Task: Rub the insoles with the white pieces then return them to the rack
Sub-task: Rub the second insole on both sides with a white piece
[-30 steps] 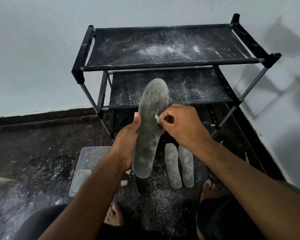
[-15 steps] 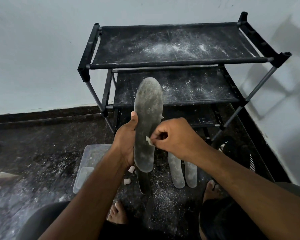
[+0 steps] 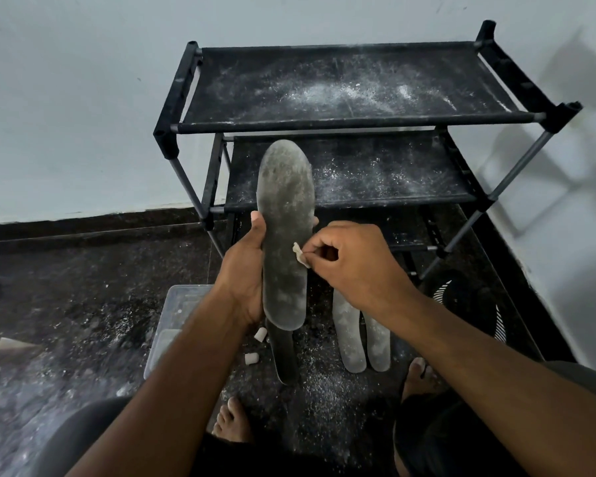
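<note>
Right hand (image 3: 353,266) w/ white piece (image 3: 300,255) pinched has slid down the held insole (image 3: 285,235) to mid-length, left hand (image 3: 246,270) gripping its edge, so rubbing's ongoing, rack (image 3: 351,118) return pending.

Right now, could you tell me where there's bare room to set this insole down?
The rack's top shelf and middle shelf hold only white powder. The floor below the hands is crowded: two pale insoles, a dark insole, white pieces and a clear box.

Left hand (image 3: 245,280) holds a dusty insole (image 3: 284,235) upright (rack (image 3: 355,122) behind) while right hand (image 3: 355,266) presses a white piece (image 3: 300,255) on it.
</note>
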### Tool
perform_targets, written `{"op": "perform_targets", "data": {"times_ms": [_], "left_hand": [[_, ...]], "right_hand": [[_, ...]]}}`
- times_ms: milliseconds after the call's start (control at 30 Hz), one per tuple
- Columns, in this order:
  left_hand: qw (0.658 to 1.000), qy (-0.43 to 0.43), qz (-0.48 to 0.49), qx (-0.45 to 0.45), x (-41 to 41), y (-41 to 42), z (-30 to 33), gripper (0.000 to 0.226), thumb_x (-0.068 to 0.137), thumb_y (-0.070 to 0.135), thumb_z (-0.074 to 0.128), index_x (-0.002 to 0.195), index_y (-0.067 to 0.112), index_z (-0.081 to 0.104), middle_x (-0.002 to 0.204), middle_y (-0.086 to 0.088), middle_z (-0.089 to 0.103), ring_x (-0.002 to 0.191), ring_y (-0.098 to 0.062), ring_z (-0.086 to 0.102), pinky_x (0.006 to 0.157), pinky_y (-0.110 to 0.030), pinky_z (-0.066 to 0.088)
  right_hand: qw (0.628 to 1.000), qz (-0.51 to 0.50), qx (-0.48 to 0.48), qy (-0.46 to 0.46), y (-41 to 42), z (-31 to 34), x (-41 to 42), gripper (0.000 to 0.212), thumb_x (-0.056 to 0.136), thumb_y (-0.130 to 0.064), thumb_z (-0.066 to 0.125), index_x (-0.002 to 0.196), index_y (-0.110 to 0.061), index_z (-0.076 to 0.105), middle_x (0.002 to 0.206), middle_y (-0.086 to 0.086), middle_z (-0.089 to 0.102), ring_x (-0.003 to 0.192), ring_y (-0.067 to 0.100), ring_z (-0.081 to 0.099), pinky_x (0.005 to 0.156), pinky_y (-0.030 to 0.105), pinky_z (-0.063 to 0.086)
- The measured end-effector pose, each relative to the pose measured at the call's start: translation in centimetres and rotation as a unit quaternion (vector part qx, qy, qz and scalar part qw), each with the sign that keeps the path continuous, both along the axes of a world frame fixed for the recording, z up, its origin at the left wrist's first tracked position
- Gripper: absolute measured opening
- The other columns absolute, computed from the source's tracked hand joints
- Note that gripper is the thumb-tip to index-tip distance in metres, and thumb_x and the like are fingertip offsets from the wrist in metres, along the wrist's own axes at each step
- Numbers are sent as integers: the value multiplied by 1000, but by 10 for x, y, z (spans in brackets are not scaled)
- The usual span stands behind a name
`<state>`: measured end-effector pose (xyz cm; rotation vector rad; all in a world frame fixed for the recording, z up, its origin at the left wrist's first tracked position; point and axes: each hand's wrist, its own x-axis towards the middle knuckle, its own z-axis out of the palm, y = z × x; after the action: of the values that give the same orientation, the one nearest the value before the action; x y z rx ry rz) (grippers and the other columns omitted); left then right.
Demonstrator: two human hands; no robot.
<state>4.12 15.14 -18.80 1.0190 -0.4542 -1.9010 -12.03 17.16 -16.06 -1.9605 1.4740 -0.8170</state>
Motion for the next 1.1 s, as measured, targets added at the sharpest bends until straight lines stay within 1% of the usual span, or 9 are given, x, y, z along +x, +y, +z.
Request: {"op": "perform_targets", "data": {"times_ms": [67,133,267,333,400,633,767,967,1100], "left_hand": [[1000,6,-9,-11,-5,4,4,62,103,53,41,118,0,69,106,-16,75,87,-24,76,71,-34,63],[1000,15,-14,-22,-11,8,7,52,100,47,49,115,2,70,96,-13,75,79,-22,74,66,-34,63],[999,41,0,-14,-12,9,3,63,109,50,32,133,0,62,120,-18,73,103,-25,75,81,-37,63],[999,50,-5,-16,-7,5,0,71,108,56,27,141,0,56,138,-19,64,125,-29,65,99,-40,58],[998,62,-4,-6,-3,3,-1,75,107,60,25,145,1,53,146,-17,59,134,-30,58,103,-44,55],[998,57,-19,-13,-3,1,-1,78,106,60,25,144,-2,53,142,-19,61,132,-29,60,111,-44,47],[998,54,-21,-3,-3,5,0,77,106,60,26,134,-3,60,137,-20,65,124,-28,66,106,-44,53],[998,50,-26,-5,-7,6,3,76,107,57,25,120,-1,73,135,-20,66,123,-28,66,107,-43,49],[997,78,-10,-1,-5,4,0,76,106,59,28,133,-4,61,142,-22,61,110,-26,70,105,-40,52]], "right_hand": [[1000,-13,-14,4,0,-2,0,5,87,-18,73,83,-14,75,80,-10,61,70,7,60,63,19,51],[998,-43,-38,4,-3,-5,-1,4,87,-17,73,84,-15,75,82,-7,63,71,7,61,63,22,53],[997,-56,-36,-29,-5,-2,-3,3,86,-15,74,84,-15,76,84,-5,66,72,2,62,68,13,51],[1000,-5,7,-23,1,-1,1,2,85,-16,75,85,-16,77,84,-8,69,75,-2,63,71,8,48],[997,52,51,-8,7,-1,5,2,84,-17,77,84,-15,77,83,-9,73,76,-2,66,71,7,49],[998,11,-60,19,5,-3,12,7,89,-14,70,86,-10,75,86,-2,67,79,7,62,74,24,53],[997,62,39,15,11,-3,11,4,86,-18,74,84,-15,77,85,-6,73,78,1,66,72,11,52],[997,29,-19,70,8,2,11,9,89,-18,68,83,-14,74,88,-2,67,83,7,61,78,28,54],[990,91,105,26,15,8,7,4,83,-17,76,80,-18,78,81,-10,74,76,-4,67,76,9,51]]}}
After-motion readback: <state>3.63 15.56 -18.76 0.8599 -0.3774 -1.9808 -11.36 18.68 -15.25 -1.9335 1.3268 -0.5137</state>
